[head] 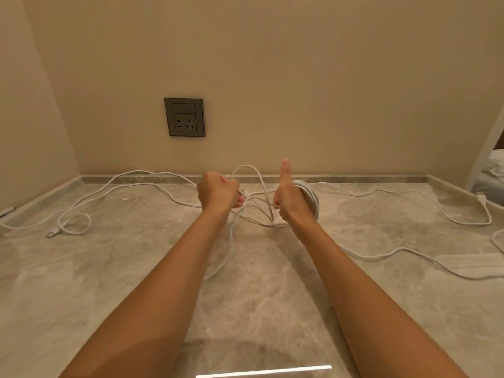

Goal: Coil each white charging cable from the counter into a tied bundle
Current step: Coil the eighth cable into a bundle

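Beige walls rise behind a grey marble counter [109,268], and a dark wall socket [184,117] sits in the back wall. Below the socket, slightly to its right, the left hand [216,195] is closed as a fist, its fingers curled round a strand of the white cable [245,165], which arches up in a loop between both hands. Further right of the socket, the right hand [289,199] stands with the thumb straight up. A coil [309,196] of several turns is wound around it, standing upright on edge. Its fingers are hidden, so I cannot tell how much they bend. Down-left of the socket, loose strands [152,173] lie lengthwise along the back edge and end in a plug [53,232] pointing down-left. Far right of the socket lies a second cable [409,249].
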The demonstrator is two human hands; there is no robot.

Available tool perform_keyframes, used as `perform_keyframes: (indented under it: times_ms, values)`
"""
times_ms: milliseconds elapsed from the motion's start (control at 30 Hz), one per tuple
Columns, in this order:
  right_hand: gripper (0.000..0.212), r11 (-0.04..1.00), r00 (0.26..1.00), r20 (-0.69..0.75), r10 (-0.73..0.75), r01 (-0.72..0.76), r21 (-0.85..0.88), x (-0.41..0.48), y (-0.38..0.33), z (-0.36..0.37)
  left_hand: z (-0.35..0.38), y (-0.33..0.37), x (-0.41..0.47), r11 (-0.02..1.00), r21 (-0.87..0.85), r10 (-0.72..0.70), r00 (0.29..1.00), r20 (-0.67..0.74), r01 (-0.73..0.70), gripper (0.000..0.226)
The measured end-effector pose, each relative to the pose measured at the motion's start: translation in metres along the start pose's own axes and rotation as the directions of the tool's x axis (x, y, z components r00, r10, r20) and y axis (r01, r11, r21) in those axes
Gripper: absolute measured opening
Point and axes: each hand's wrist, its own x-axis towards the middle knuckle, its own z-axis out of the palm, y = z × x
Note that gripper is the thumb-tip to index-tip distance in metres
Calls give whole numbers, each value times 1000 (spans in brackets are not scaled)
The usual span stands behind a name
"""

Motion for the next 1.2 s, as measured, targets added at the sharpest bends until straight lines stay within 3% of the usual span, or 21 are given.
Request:
perform_keyframes:
  times_ms: [100, 200, 300, 367, 433, 500, 567, 600, 667, 700, 733, 767, 800, 833, 867, 900, 967, 1033, 1100, 1200]
  values:
    - [66, 998, 999, -37, 20, -18, 56, 5, 2, -8, -10, 7, 15, 944, -298, -163, 985, -50, 141, 20]
    - [65, 998, 998, -43, 55, -56, -2, 12, 12, -16, -21, 8, 24, 794, -591, -266, 955, -130, 140, 37]
    - [73, 992, 986, -154, 66, -82, -98, 19, 26, -26, -41, -1, 46, 741, -669, -307, 916, -257, 61, 40]
    - [72, 979, 978, -188, 86, -119, -168, 23, 30, -29, -50, -5, 55, 733, -680, -305, 911, -278, 37, 29]
    - [62, 971, 989, -123, 85, -110, -212, 22, 30, -23, -48, -8, 55, 750, -661, -275, 924, -266, 33, 11]
    - [62, 970, 997, -47, 68, -77, -231, 20, 28, -14, -37, -15, 50, 795, -598, -259, 949, -178, 105, 13]
    - [67, 972, 998, -9, 55, -55, -228, 18, 26, -9, -27, -17, 42, 926, -355, -187, 972, -140, 127, 16]
    - [67, 973, 998, 8, 61, -58, -222, 17, 24, -9, -24, -14, 35, 982, -177, -102, 982, -161, 73, 14]
    - [66, 977, 996, 25, 84, -78, -200, 13, 20, -10, -22, -6, 24, 984, 144, 130, 974, -188, -103, 12]
    - [65, 978, 995, 26, 97, -90, -187, 13, 18, -10, -23, 0, 18, 932, 289, 283, 939, -196, -221, 15]
    - [64, 981, 994, 28, 108, -102, -164, 11, 16, -10, -22, 5, 11, 838, 388, 485, 849, -211, -383, 15]
    - [64, 986, 993, 33, 116, -111, -126, 11, 14, -9, -21, 12, 3, 661, 496, 714, 676, -184, -563, 12]
    - [63, 991, 992, 46, 117, -113, -78, 10, 12, -7, -18, 16, -4, 423, 562, 872, 489, -38, -711, 7]
    - [64, 993, 991, 63, 118, -116, -31, 9, 9, -5, -14, 18, -8, 128, 609, 933, 302, 193, -783, 6]
    - [64, 992, 989, 83, 126, -127, 9, 7, 7, -4, -11, 19, -13, -48, 555, 872, 236, 428, -830, 6]
    - [64, 989, 985, 103, 138, -142, 39, 5, 5, -3, -9, 20, -15, -85, 480, 761, 254, 597, -873, 2]
    - [64, 981, 977, 136, 163, -175, 85, 3, 4, -3, -8, 15, -17, 127, 448, 554, 438, 708, -885, 12]
    - [69, 972, 971, 149, 186, -204, 118, 4, 5, -7, -11, 3, -12, 313, 426, 468, 528, 709, -849, 12]
    - [73, 969, 968, 165, 189, -211, 129, 6, 6, -9, -12, -3, -12, 326, 421, 454, 531, 715, -847, 12]
    - [65, 971, 960, 208, 187, -213, 110, 6, 6, -9, -10, 0, -11, 213, 473, 430, 517, 740, -855, 19]
